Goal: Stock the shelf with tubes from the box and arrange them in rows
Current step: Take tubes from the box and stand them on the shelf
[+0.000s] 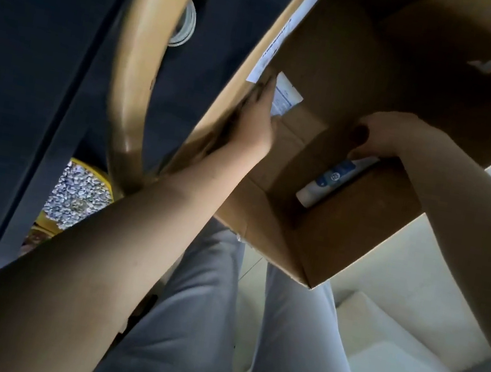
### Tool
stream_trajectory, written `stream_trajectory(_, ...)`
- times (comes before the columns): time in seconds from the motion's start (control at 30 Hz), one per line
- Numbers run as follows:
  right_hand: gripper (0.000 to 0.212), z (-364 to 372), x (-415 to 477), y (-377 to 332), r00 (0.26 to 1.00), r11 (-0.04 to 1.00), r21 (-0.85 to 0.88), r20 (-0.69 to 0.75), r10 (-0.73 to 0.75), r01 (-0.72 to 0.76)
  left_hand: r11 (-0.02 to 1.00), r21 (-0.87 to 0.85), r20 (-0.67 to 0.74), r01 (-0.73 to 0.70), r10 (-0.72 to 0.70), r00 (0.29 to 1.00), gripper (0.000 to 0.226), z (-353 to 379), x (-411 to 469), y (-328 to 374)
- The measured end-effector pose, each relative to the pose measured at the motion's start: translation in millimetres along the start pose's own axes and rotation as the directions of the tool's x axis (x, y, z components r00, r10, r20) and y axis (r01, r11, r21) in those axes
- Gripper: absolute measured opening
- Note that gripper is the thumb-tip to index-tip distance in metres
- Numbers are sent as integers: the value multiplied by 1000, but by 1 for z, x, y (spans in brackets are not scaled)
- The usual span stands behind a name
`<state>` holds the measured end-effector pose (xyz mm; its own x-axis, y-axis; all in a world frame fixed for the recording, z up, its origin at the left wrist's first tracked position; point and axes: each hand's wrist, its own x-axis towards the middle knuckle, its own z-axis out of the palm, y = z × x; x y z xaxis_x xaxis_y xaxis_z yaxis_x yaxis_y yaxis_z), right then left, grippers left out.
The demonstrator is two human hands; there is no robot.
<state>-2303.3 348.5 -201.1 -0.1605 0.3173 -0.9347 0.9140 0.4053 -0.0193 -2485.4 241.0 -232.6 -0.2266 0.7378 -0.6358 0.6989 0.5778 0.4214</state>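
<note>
An open brown cardboard box (356, 236) fills the upper right of the head view. Inside it, my right hand (386, 134) is closed around the crimped end of a white tube with a blue label (333, 177), which lies against the near inner wall, cap end toward me. My left hand (255, 119) lies flat against the box's left wall, fingers over the rim beside a white paper label (285, 96). The shelf is dark and mostly hidden on the left.
A curved tan wooden rail (133, 69) runs down left of the box. Behind it, dark shelving holds white ring-shaped items (185, 24). A yellow-rimmed container of small pale pieces (77, 193) sits lower left. My grey trousers (201, 324) and pale floor show below.
</note>
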Motion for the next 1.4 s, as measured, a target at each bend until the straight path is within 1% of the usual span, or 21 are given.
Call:
stream_trajectory(0.03,68,0,1,-2,1000,1000,18,15,-9,8,999,-41,10,7,-7,1000,65,0,4,-1)
stream_trajectory(0.1,65,0,4,-5,999,998,64,41,-20,17,997,-56,54,47,-44,998,63,-1,8,2)
stream_trajectory(0.13,64,1,4,-5,999,996,92,51,-21,16,997,-51,71,56,-52,996,57,-2,9,4)
stream_trajectory(0.2,62,1,6,-4,998,985,173,65,-20,8,996,-78,82,36,-29,996,37,-5,10,6)
stream_trajectory(0.23,60,1,6,-4,997,976,219,69,-26,10,995,-96,87,29,-20,996,30,-6,10,6)
stream_trajectory(0.4,41,3,9,-8,996,892,445,-10,-88,84,992,-124,60,27,-20,998,23,-7,9,6)
stream_trajectory(0.5,40,3,10,-12,995,836,540,-19,-98,93,971,-224,33,88,-82,996,20,-8,10,7)
stream_trajectory(0.53,41,3,10,-12,994,838,538,-16,-104,97,959,-263,26,109,-106,994,19,-8,11,8)
stream_trajectory(0.6,44,5,11,-12,992,870,479,-9,-129,117,942,-307,13,135,-137,990,20,-9,12,9)
stream_trajectory(0.67,46,8,12,-13,990,891,434,-15,-143,136,937,-321,19,140,-141,990,22,-9,13,9)
stream_trajectory(0.8,50,11,17,-17,990,896,422,-47,-133,140,907,-396,55,145,-135,989,27,-4,16,5)
stream_trajectory(0.93,45,13,18,-20,992,919,376,-14,-123,119,872,-481,123,92,-37,992,50,-3,18,2)
stream_trajectory(1.0,41,11,15,-19,990,921,363,-32,-138,140,864,-491,156,111,-38,987,52,-5,22,2)
stream_trajectory(1.1,38,5,-1,-16,984,915,366,-105,-143,172,867,-475,186,150,-68,980,44,-9,24,5)
stream_trajectory(1.17,36,0,-19,-12,971,905,373,-195,-138,203,893,-431,193,126,-45,980,42,-12,18,9)
stream_trajectory(1.23,32,-3,-42,-7,939,908,340,-316,-133,243,927,-367,185,72,-4,983,41,-17,5,15)
stream_trajectory(1.3,29,-10,-71,-1,881,914,286,-452,-137,289,955,-296,132,-6,47,990,40,-24,-14,25)
stream_trajectory(1.37,27,-21,-105,7,796,908,239,-587,-148,345,963,-252,-5,-93,94,996,36,-37,-41,39)
stream_trajectory(1.4,26,-28,-123,10,748,901,218,-646,-155,374,957,-261,-83,-129,111,990,34,-47,-58,47)
